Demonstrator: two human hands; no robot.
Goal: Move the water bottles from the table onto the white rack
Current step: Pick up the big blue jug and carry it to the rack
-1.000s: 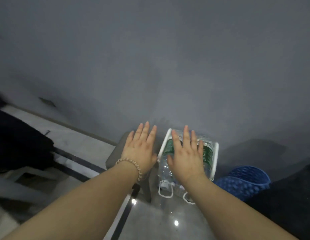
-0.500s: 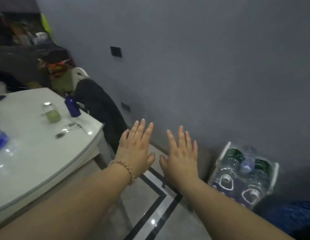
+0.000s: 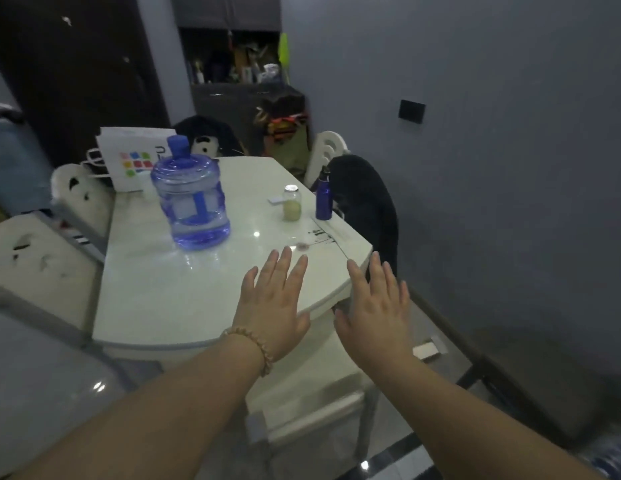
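Dim grey-walled room, with a glossy white table (image 3: 184, 299) filling the middle. At far left, white chairs (image 3: 42, 268) pushed up against its edge. Behind the far corner, a paper bag (image 3: 129, 157) printed with coloured squares. Just in front of that, upright on the tabletop with cap up: a big blue water jug (image 3: 193, 206), probably the next thing to carry. Hovering above the near edge, the left hand (image 3: 272, 303), flat, fingers straight and slightly spread, gripping nothing; beaded bracelet (image 3: 255, 349) at the wrist. From that hand to the jug: ahead and leftward, well apart, yet a shorter reach than from the other hand. Farther back, a small glass jar (image 3: 292, 204), then a slim blue metal bottle (image 3: 323, 197), also upright. Off the table's right corner, the right hand (image 3: 380, 317), equally flat and empty. No white rack anywhere in view.
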